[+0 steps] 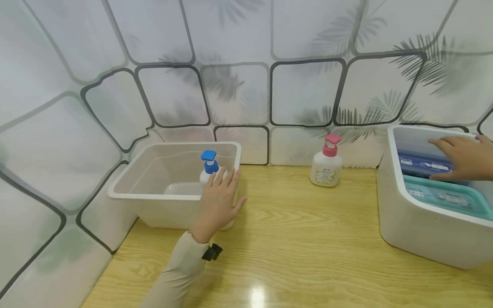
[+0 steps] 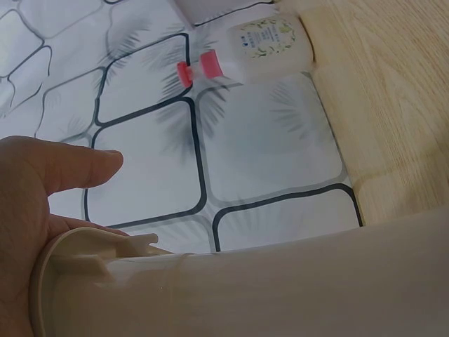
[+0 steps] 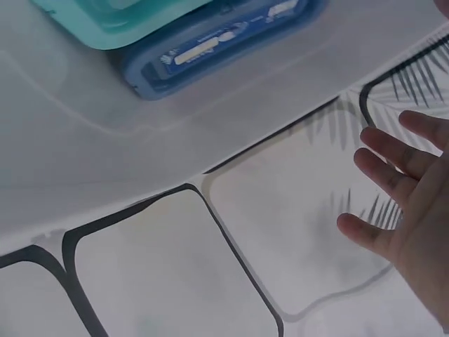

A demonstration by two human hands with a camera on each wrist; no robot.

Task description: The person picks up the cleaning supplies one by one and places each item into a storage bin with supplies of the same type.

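Note:
My left hand (image 1: 219, 199) lies over the right end of a white plastic bin (image 1: 165, 211), its fingers straight at the rim. In the left wrist view the thumb (image 2: 84, 165) stands away from that bin's edge. Inside the bin, just beyond the fingertips, is a white bottle with a blue pump top (image 1: 209, 164); the hand partly hides it. My right hand (image 1: 467, 158) hovers over a second white bin (image 1: 423, 231), fingers extended and holding nothing. Below it in this bin lie a dark blue plastic case (image 1: 414, 164) and a teal one (image 1: 446, 196).
Between the bins, a white bottle with a pink pump top (image 1: 326, 169) stands upright near the back of the wooden table (image 1: 300, 235). A patterned wall covering (image 1: 239, 94) rises directly behind the table and along its left side.

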